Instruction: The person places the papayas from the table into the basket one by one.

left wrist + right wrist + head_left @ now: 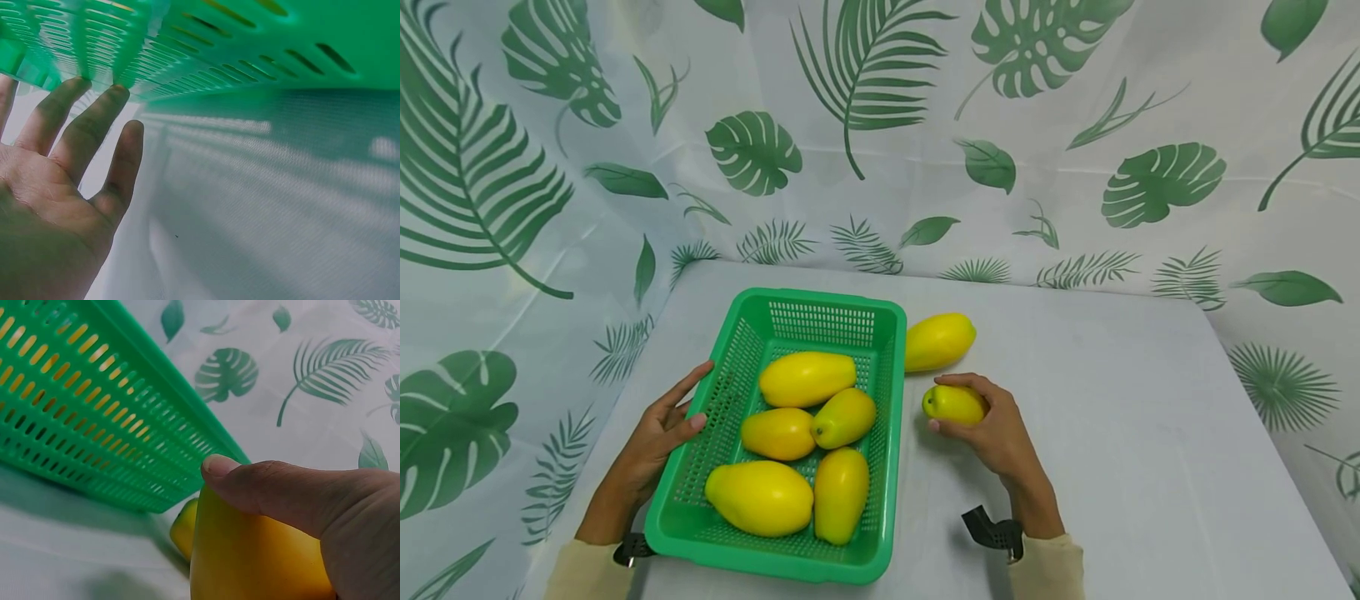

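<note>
A green plastic basket (898, 433) holds several yellow papayas (760, 498). At its left side is my left hand (651, 442); the left wrist view shows the fingers (94, 131) extended, their tips touching the slotted wall. To the right of the basket, my right hand (1000, 425) grips a small yellow papaya (955, 404) with a greenish stem end, thumb on one side and fingers on the other. In the right wrist view the thumb (269, 487) presses on this papaya, and the far fingers are hidden.
Another papaya (940, 342) lies on the white-covered table (1112, 433) against the basket's right side, partly hidden by its rim. Leaf-printed sheets (910, 150) hang behind and to the left. Black straps (996, 533) circle both wrists.
</note>
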